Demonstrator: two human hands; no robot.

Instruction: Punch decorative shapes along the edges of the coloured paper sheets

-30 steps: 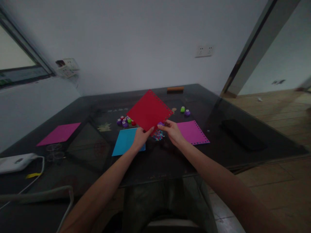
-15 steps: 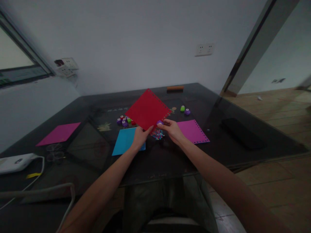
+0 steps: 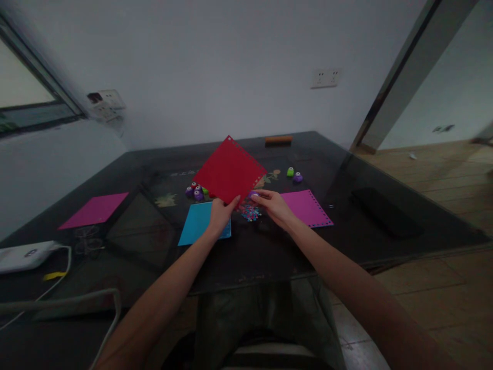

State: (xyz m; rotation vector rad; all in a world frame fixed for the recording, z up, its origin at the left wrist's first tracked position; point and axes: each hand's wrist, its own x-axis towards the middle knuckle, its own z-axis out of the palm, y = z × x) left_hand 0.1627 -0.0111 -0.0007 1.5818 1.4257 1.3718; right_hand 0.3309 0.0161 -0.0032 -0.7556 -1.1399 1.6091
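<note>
My left hand (image 3: 220, 216) pinches bottom corner of red square paper sheet (image 3: 228, 170); right hand (image 3: 271, 204) grips small purple punch (image 3: 253, 195) on its edge. Risk: one-corner hold lets sheet twist, holes wander off line; confetti pile (image 3: 250, 212) beneath may scatter across surface.

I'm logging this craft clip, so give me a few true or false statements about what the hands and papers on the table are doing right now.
1. The left hand holds the red sheet by its lower corner. True.
2. The red sheet lies flat on the table. False: it is lifted and tilted above the table.
3. The right hand holds a small purple punch at the red sheet's edge. True.
4. A blue sheet lies under the left hand. True.
5. The magenta sheet with punched edges lies left of the blue sheet. False: it lies to the right, beside the right hand.
6. The confetti pile is on the blue sheet. False: it is on the table between the hands.
</note>
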